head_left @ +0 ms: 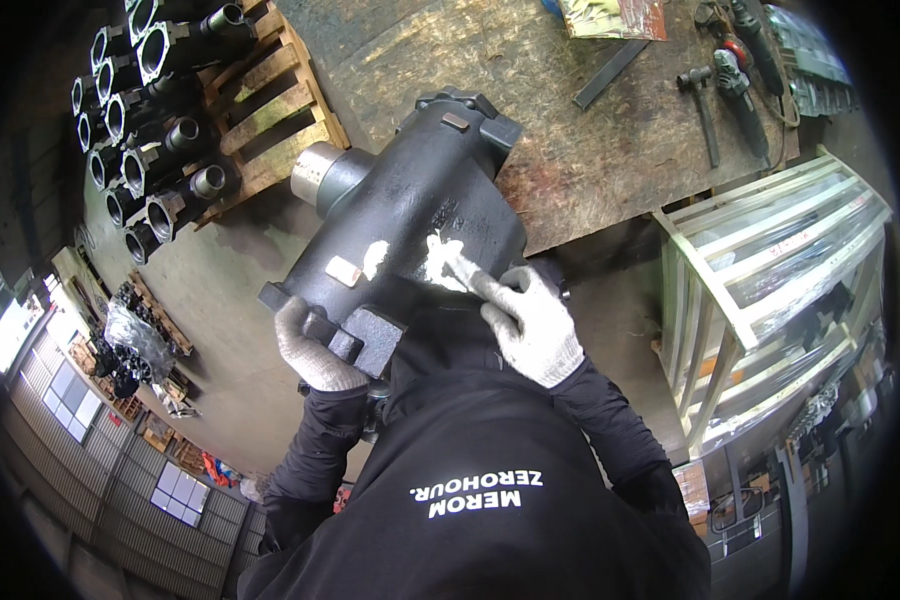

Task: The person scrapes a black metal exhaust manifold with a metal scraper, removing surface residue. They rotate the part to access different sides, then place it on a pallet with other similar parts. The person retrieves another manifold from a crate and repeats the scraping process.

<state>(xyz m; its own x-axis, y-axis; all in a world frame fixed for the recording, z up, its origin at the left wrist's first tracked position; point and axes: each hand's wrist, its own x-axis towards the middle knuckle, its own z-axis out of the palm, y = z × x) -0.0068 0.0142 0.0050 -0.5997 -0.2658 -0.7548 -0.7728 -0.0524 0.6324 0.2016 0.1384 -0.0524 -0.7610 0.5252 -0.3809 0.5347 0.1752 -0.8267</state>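
Gripping the lower-left end of the black housing (410, 190) with the left grip (318, 348), clad in a pale knit glove and curled snugly over the edge beside a blocky lug (377, 342). Cannot tell the thumb's exact placing. Touching a white, paste-like patch (438, 264) on the housing with the straight index finger (480, 281) of the right grip (536, 326), gloved alike and about half open, with thumb apart and other fingers bent under, around nothing visible. Cannot see into the palm.

Find the housing slantwise just in front of the black top (470, 430), overlapping the worn desk (410, 60) in this view. Note also a second white smear (374, 259), just beside a small pale plate (343, 271), and a bare-metal pipe end (315, 172) on the housing's left flank.

On the desk: hammer (708, 122), power tool (748, 118), flat dark bar (610, 74). Well left: similar black castings (198, 50) by a wooden pallet (318, 88). Well right: slatted, film-wrapped crate (705, 280).
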